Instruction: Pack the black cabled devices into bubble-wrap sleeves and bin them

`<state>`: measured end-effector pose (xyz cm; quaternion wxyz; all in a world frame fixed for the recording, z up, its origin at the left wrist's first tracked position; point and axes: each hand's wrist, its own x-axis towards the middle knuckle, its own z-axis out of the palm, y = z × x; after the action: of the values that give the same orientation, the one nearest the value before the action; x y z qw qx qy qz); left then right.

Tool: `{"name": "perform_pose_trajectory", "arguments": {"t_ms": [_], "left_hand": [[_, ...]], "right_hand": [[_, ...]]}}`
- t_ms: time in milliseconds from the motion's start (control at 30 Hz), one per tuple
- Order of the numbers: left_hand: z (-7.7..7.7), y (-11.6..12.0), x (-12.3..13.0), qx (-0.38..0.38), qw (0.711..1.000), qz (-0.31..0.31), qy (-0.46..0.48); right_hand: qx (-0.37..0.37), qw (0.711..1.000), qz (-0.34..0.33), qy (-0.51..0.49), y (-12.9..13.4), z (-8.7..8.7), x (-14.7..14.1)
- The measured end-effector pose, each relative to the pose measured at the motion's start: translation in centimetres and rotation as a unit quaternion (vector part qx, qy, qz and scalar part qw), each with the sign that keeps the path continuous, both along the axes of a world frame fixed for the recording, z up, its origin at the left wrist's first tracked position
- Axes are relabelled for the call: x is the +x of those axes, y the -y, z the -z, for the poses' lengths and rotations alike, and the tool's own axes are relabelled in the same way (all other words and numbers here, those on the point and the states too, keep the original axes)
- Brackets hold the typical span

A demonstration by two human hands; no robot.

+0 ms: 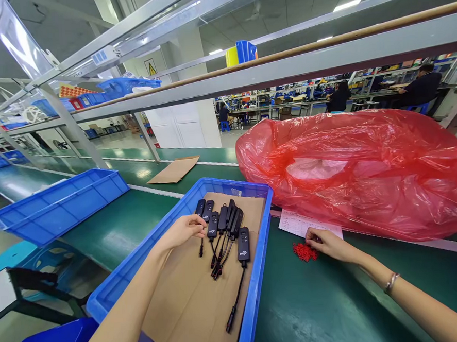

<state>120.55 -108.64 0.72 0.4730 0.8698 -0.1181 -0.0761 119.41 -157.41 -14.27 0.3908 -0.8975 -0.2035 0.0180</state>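
Note:
My left hand point(184, 230) hovers over the blue bin, thumb and fingertips pressed together beside the black cable modules. Whether anything small sits in that pinch, I cannot make out. Several black modules point(213, 224) with short cables lie clustered at the bin's far end on a cardboard liner point(190, 302). One module point(243, 245) lies apart near the right wall, its cable stretched toward me. On the green bench, my right hand point(328, 243) has its fingers closed at the edge of a pile of small red pieces point(304, 251). The fingertips hide whatever they pinch.
The blue bin point(262, 272) stands between my arms. Behind my right hand are a printed sheet point(293, 222) and a large red plastic bag point(368, 183). Another blue bin point(60, 202) and a cardboard piece point(174, 170) lie leftward. A shelf rail point(302, 58) crosses overhead.

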Motion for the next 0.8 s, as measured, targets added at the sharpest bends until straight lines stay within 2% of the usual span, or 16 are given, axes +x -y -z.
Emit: {"name": "perform_pose_trajectory", "arguments": {"t_ms": [167,300,633,800], "left_hand": [[-0.2,-0.3,-0.1,0.084,0.996,0.026,0.028],[-0.4,-0.5,-0.2,0.147,0.986,0.056,0.054],[0.4,-1.0,-0.2,0.245,0.962,0.117,0.025],[1.3,-1.0,-0.3,0.276,0.946,0.167,-0.008]], "right_hand": [[0.051,0.997,-0.001,-0.056,0.1,0.0,0.0],[0.056,0.996,-0.005,-0.073,0.2,-0.1,0.0],[0.041,0.997,0.033,-0.048,-0.1,-0.8,-0.1],[0.027,0.999,0.040,-0.012,0.4,-1.5,-0.4]]}}
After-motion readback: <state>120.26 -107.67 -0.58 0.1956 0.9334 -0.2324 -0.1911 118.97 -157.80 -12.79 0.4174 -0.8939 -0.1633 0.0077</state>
